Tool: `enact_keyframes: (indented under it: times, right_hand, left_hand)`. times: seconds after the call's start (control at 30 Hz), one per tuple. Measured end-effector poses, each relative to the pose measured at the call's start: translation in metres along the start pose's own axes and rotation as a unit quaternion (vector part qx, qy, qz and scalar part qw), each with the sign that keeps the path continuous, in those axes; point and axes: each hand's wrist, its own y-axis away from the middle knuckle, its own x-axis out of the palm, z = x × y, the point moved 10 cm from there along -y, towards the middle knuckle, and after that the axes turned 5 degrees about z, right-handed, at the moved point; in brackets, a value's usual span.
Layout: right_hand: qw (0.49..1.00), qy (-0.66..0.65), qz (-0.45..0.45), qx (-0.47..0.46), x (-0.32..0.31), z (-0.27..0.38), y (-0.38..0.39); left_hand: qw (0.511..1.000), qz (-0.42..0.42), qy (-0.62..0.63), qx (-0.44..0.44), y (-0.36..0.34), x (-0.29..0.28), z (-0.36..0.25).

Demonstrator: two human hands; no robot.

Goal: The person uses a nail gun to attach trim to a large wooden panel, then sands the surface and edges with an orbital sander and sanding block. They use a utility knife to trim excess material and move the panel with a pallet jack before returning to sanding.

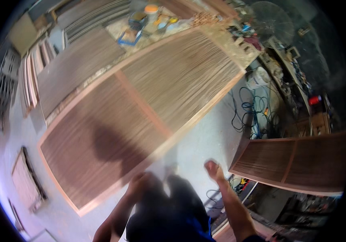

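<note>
A large framed wood panel (175,74) with dark grain and a lighter crossbar (138,103) lies at an angle across the middle of the view, my shadow on its left half. My left hand (138,180) is at the panel's near edge, low in the centre; whether it touches the edge is unclear, and its fingers are too blurred to read. My right hand (214,169) hangs over the pale floor (193,147), apart from the panel and left of a second framed panel (314,163). Its fingers are smeared by motion.
Behind the large panel are boards (80,70), a blue tray (128,37) and a lidded tub (151,12). At right are a white bucket (257,78), coiled hoses (251,109), a fan (269,22) and cluttered shelving (300,84). A padded slab (26,177) lies on the left floor.
</note>
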Motion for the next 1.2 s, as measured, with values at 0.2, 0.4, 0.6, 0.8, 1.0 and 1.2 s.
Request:
enact_keyframes:
  times: [0.2,0.4,0.6,0.8,1.0,1.2]
  right_hand:
    - [0.954,-0.085,-0.119,0.261,-0.043,0.101,-0.197]
    - [0.914,-0.243,-0.044,0.323,-0.024,0.053,-0.244]
    - [0.930,-0.236,-0.002,0.281,-0.016,0.045,-0.255]
    - [0.936,-0.226,0.001,0.271,-0.013,0.047,-0.230]
    - [0.848,-0.324,0.130,0.398,-0.011,0.008,-0.139]
    - [0.823,-0.207,0.365,0.382,0.004,0.001,-0.125]
  left_hand:
    - [0.934,-0.247,0.252,0.062,-0.067,-0.047,0.051]
    - [0.899,-0.400,0.139,0.108,-0.113,-0.039,0.079]
    - [0.868,-0.403,0.044,0.287,-0.136,-0.055,0.091]
    - [0.789,-0.505,0.191,0.294,-0.115,-0.007,0.040]
    - [0.748,-0.551,0.259,0.263,-0.078,-0.005,0.148]
    - [0.708,-0.592,0.324,0.206,-0.080,-0.020,0.153]
